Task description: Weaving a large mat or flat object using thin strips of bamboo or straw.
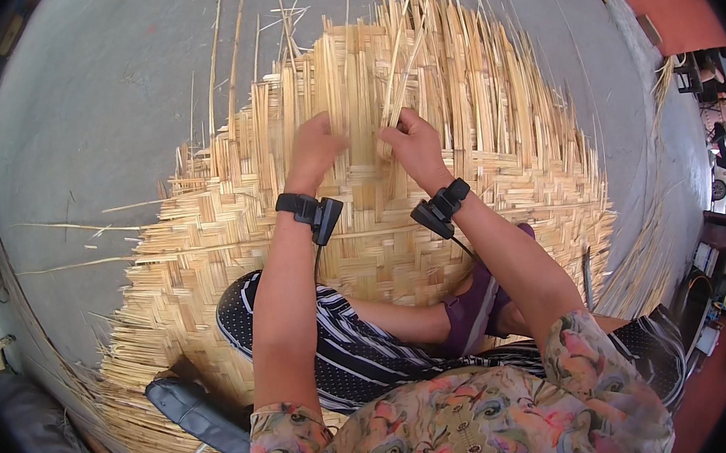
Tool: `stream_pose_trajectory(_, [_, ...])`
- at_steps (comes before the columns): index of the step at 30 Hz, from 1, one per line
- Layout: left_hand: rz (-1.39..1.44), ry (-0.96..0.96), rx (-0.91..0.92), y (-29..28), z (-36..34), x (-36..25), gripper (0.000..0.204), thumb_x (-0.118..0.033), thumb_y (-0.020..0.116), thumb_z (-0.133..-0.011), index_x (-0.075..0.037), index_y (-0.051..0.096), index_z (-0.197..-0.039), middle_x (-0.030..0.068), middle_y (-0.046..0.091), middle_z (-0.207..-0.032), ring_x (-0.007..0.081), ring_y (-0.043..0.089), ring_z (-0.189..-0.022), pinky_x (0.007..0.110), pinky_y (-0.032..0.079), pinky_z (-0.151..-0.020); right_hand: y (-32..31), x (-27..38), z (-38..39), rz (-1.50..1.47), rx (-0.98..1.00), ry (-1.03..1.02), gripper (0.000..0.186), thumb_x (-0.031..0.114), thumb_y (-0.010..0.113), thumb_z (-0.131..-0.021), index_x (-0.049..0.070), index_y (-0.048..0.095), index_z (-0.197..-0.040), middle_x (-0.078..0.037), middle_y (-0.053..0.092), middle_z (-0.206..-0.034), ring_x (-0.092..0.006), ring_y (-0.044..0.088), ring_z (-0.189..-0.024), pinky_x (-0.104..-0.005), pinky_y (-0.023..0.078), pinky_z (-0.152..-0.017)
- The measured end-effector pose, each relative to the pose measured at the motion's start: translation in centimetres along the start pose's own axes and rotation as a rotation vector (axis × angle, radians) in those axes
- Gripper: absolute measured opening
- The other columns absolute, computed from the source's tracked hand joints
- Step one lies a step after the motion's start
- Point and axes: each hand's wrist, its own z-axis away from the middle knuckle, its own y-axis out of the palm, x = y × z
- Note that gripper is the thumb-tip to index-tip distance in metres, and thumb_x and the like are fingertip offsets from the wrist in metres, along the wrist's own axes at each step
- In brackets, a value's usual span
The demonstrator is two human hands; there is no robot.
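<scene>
Now pinching thin strips (pixel 395 101) in the right hand (pixel 415 145), over the far part of the mat (pixel 384 268). Stretched longways from that hand toward the far side and a bit right. Cannot tell the hold of the left hand (pixel 317 152), blurred just to the left, farther from the strips.
</scene>
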Motion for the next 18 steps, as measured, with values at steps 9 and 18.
stream_pose_trajectory(9, [0.33,-0.005,0.043,-1.5,3.9,-2.1,0.029,-0.002,0.076,-0.081,-0.003,0.071,-0.109,0.0022,0.069,-0.097,0.0102,0.062,-0.086,0.024,0.05,-0.082,1.3,1.8,-3.5,0.533,0.473,-0.429,0.025,0.027,0.066,-0.081,0.009,0.068,-0.098,-0.013,0.069,-0.087,-0.0348,0.065,-0.085,-0.0464,0.05,-0.072])
stream_pose_trajectory(18, [0.246,-0.108,-0.598,2.8,6.0,1.7,0.01,-0.001,0.069,-0.085,-0.003,0.074,-0.093,0.0002,0.069,-0.088,0.0086,0.059,-0.069,0.023,0.05,-0.063,1.8,-1.2,-3.4,0.034,0.023,-0.309,0.021,0.012,0.069,-0.084,0.004,0.06,-0.102,-0.01,0.065,-0.096,-0.025,0.064,-0.089,-0.0369,0.05,-0.078])
